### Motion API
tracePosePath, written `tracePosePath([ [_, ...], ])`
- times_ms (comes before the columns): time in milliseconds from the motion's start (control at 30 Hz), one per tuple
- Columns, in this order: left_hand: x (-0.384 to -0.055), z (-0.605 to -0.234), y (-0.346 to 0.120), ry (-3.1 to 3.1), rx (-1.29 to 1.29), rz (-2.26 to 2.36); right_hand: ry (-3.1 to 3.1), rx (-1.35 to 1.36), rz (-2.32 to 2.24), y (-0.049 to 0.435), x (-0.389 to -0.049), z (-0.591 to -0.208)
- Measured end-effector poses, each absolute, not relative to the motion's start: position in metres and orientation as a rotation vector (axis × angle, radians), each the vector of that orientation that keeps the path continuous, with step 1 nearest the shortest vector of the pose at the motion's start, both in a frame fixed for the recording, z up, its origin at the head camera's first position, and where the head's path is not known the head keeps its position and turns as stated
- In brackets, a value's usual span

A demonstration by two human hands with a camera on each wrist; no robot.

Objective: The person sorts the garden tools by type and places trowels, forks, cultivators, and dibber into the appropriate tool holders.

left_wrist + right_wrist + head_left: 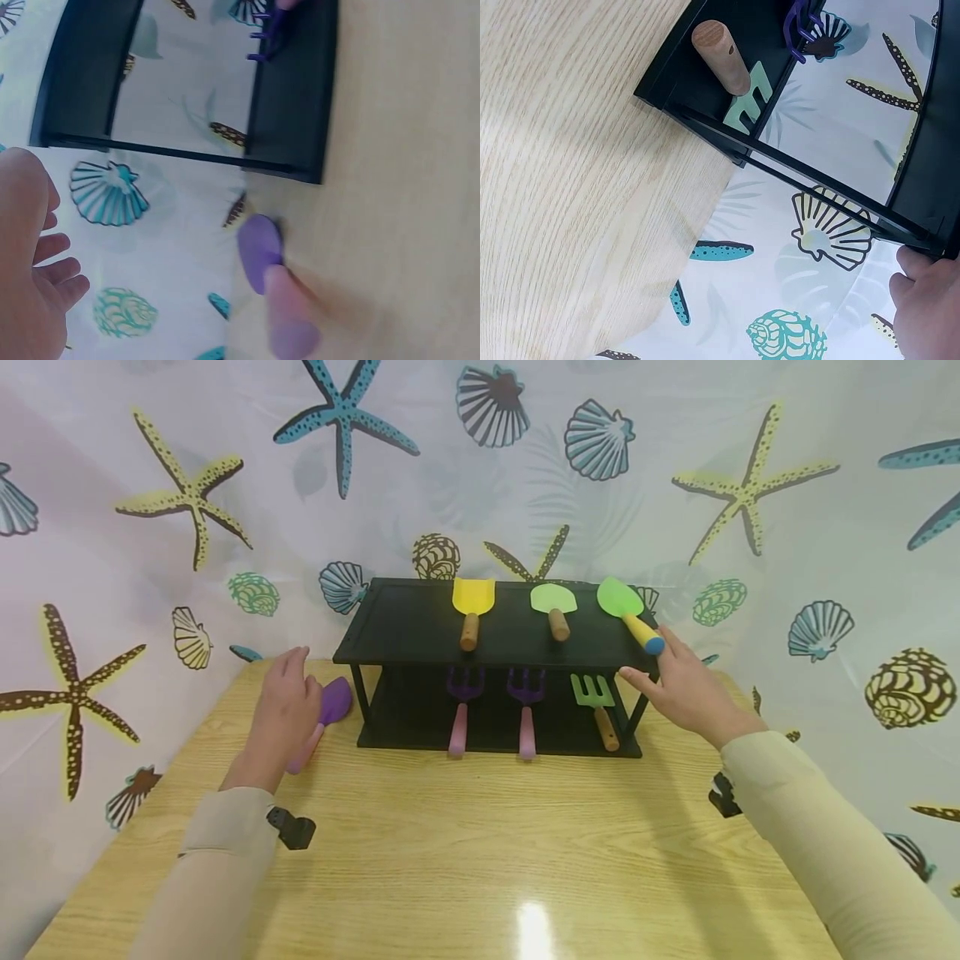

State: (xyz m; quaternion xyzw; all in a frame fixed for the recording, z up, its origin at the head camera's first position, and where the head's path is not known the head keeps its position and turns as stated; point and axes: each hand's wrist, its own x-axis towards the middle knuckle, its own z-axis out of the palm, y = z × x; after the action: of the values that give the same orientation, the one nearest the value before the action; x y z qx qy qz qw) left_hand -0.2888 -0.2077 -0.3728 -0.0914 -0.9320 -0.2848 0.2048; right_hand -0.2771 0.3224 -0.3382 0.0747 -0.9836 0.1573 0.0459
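Observation:
My left hand [283, 706], fingers loosely bent and holding nothing, is left of a black two-tier rack [420, 631]. Beyond it on the table lies a purple trowel with a pink handle [336, 700], partly hidden by the hand in the head view. My right hand [686, 685] is at the rack's right end, thumb spread, fingers against the upper shelf's edge. Beside it, a green trowel [619, 597] lies on that shelf; its yellow, blue-ended handle overlaps my fingers. In the right wrist view, bent fingers [909, 270] meet the shelf's end.
The upper shelf also bears a yellow shovel [474, 597] and a pale green shovel [553, 598], both wooden-handled. Below are two purple forks with pink handles [459, 728] and a green fork [592, 692]. A shell-patterned curtain [420, 468] hangs behind the wooden table [450, 843].

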Motion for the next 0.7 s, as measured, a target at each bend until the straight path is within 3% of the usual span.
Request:
tracePosePath([
  [700,-0.275,-0.429,-0.222,-2.775,-0.209,-0.681,-2.991,0.220,0.476,0.322,-0.276,-0.338],
])
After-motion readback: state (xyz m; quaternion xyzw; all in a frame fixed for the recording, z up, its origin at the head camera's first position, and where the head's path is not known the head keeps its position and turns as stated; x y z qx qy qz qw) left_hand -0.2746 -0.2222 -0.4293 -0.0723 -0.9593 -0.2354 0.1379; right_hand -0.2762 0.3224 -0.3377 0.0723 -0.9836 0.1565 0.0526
